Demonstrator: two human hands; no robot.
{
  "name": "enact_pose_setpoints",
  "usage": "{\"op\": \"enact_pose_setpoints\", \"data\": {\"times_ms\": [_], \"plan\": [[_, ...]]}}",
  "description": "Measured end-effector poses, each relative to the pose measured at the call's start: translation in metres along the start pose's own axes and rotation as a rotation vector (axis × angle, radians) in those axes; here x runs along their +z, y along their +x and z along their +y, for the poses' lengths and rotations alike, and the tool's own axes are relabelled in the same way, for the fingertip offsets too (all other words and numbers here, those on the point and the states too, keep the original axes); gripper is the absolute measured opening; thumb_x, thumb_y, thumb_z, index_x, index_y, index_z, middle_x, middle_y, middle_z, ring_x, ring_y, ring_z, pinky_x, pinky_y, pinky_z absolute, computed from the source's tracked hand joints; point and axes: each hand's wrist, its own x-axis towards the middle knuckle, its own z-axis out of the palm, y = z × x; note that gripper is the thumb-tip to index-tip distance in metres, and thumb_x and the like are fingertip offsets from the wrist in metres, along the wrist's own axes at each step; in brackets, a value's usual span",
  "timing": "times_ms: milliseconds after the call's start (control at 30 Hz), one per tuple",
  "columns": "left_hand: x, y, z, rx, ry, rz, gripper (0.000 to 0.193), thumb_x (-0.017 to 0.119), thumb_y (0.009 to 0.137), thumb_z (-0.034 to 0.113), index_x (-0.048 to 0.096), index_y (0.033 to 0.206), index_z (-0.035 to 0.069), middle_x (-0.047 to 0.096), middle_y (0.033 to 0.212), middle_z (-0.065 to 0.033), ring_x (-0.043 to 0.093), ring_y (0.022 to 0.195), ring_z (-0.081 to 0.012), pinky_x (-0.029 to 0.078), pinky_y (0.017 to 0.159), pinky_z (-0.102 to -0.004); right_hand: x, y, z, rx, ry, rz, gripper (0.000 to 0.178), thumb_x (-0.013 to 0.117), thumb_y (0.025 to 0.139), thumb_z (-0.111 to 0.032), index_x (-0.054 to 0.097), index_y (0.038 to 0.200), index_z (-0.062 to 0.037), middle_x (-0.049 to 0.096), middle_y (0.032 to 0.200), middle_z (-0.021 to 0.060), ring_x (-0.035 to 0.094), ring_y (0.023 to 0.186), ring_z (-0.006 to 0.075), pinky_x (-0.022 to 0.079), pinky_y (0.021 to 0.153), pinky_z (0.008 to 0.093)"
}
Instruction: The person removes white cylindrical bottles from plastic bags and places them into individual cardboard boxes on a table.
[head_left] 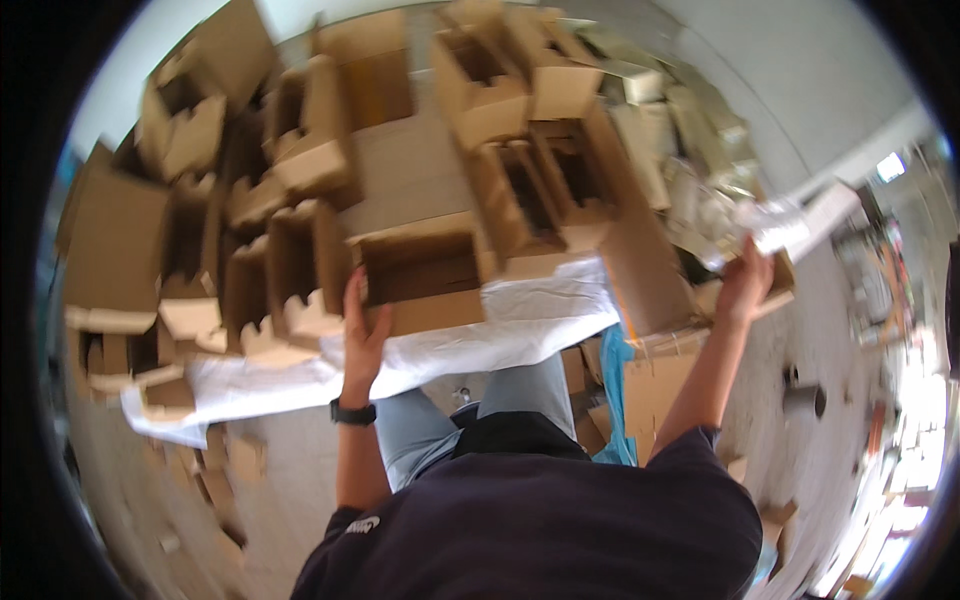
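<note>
An open, shallow cardboard box (430, 312) lies in front of me at the near edge of the table, with nothing visible inside its shaded interior. My left hand (364, 328) grips its left end, fingers along the side wall and thumb apart at the front corner. Out to the right, my right hand (745, 282) is closed on a clear plastic bag (778, 224), its fingertips partly hidden by glare and blur. Below that hand, part of another open cardboard box (780, 290) shows.
Several open cardboard boxes (305, 160) with notched fronts stand to the left and behind. More (480, 100) stand at the back middle. White sheeting (455, 345) covers the table's near edge. Wrapped packages (700, 130) are heaped at the back right. A blue plastic sheet (615, 390) hangs near my legs.
</note>
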Motion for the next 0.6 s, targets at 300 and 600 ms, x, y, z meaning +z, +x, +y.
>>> {"op": "enact_pose_setpoints", "data": {"times_ms": [300,600], "plan": [[-0.001,0.001,0.018,-0.052,0.005,0.009,0.062,0.059,0.090,0.005,0.030,0.145,0.002,0.036,0.147,-0.0191,0.031,0.139,-0.0285,0.024,0.114,-0.0343,0.116,-0.103,-0.007,-0.110,0.356,-0.306,0.049,0.062,0.092,-0.010,0.042,0.135,0.0027,0.054,0.127,0.0176,0.055,0.114,0.0245,0.049,0.094,0.0387],[0.000,0.002,0.014,-0.073,-0.075,0.012,0.071,0.060,0.089,0.005,0.019,0.148,0.001,0.031,0.149,-0.0213,0.027,0.141,-0.0285,0.021,0.115,-0.0344,0.207,-0.198,0.013,-0.435,-0.049,-1.194,0.050,0.071,0.080,-0.008,0.051,0.126,-0.0046,0.060,0.122,0.0132,0.061,0.106,0.0274,0.048,0.091,0.0367]]}}
